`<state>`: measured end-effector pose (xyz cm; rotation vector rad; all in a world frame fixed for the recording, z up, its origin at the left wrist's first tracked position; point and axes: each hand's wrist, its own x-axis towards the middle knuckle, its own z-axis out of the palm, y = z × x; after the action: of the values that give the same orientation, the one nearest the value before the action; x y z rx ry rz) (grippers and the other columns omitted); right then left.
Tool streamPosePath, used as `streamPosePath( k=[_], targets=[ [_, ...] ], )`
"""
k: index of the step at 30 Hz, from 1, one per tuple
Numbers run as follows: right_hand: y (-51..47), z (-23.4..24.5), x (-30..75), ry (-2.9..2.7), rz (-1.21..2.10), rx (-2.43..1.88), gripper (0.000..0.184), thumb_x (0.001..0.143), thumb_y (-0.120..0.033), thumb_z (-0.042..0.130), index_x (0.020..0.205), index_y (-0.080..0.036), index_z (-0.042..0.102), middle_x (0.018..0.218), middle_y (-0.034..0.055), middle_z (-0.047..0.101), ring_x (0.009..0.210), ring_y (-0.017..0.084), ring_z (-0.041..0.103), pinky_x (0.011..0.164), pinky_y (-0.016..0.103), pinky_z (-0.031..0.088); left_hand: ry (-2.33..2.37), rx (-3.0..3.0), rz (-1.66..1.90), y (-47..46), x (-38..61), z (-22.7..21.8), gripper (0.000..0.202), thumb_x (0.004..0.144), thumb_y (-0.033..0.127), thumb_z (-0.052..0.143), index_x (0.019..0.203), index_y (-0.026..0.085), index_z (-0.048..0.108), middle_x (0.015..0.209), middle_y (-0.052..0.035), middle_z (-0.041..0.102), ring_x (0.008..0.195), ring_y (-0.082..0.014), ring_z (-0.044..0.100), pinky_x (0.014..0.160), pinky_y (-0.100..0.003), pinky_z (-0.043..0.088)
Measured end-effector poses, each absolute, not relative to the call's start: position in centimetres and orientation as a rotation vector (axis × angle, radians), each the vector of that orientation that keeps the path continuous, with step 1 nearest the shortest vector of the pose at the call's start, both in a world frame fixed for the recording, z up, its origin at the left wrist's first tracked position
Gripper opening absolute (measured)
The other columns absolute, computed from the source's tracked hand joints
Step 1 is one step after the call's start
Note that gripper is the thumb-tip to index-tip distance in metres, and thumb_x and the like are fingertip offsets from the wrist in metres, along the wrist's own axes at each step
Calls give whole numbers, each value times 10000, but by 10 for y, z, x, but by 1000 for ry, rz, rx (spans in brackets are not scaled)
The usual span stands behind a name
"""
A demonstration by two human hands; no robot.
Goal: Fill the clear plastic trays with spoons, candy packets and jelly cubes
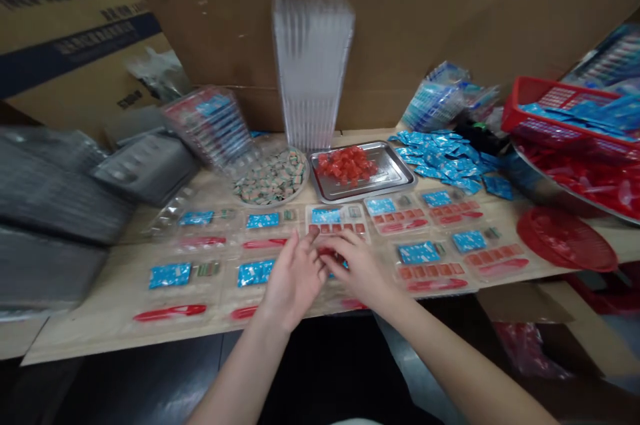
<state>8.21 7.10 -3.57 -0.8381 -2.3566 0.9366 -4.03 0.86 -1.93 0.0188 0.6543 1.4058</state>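
My left hand (299, 278) is turned partly palm up, its fingers curled over the middle of the table; anything in them is hidden. Close against it, my right hand (361, 268) has thumb and fingertips drawn together, and what they pinch is too small to make out. Both are just in front of a clear plastic tray (367, 236) holding a blue packet (326, 215) and a row of small red squares (336, 228). Rows of similar trays lie around, each with a blue packet, a small green-and-tan piece and a red plastic knife-like item (170, 312). Trays on the right also hold red squares (431, 271).
Behind the trays stand a metal tray (397, 175) with red pieces, a round dish of small wrapped pieces (273, 178), blue packets (445, 158) and upright stacked clear trays (313, 72). Red baskets (567, 238) are right; grey stacked trays (45, 212) are left. Cardboard (425, 25) backs the table.
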Motion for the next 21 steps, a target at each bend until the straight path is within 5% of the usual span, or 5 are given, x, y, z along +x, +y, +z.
streamPosePath(
  k=[5,9,13,17,21],
  targets=[
    [94,-51,74,-2276,1132,-912,128,775,-167,532,875,-192,608,819,20,613,718,136,576,653,265,468,1011,421,1390,2,-58,-38,493,811,475,543,1221,214,463,1151,-112,593,1082,-223,564,924,-372,424],
    [132,-54,68,-2147,971,-1118,165,780,-268,535,891,-180,619,727,18,610,619,143,554,592,275,444,2022,1246,1408,31,-126,-44,358,776,306,601,1106,186,530,1158,-116,560,1122,-256,494,966,-435,367],
    [146,-53,67,-2116,958,-1157,232,786,-338,551,925,-174,637,753,35,622,637,161,559,607,296,445,2855,1575,964,72,-206,-40,237,791,292,560,977,146,572,1022,-147,540,1029,-313,491,843,-445,420],
    [136,-47,77,-1945,1128,-1197,266,770,-373,594,938,-177,661,840,59,659,726,176,587,676,314,463,2911,1786,641,90,-237,-37,112,796,261,548,833,165,593,951,-135,556,937,-305,517,744,-396,445],
    [128,-39,98,-1546,1453,-1192,279,707,-386,689,921,-207,675,869,38,672,742,149,601,657,274,480,2784,2075,960,70,-207,-30,83,825,238,542,815,161,572,1019,-127,588,995,-276,530,833,-410,449]
  ],
)
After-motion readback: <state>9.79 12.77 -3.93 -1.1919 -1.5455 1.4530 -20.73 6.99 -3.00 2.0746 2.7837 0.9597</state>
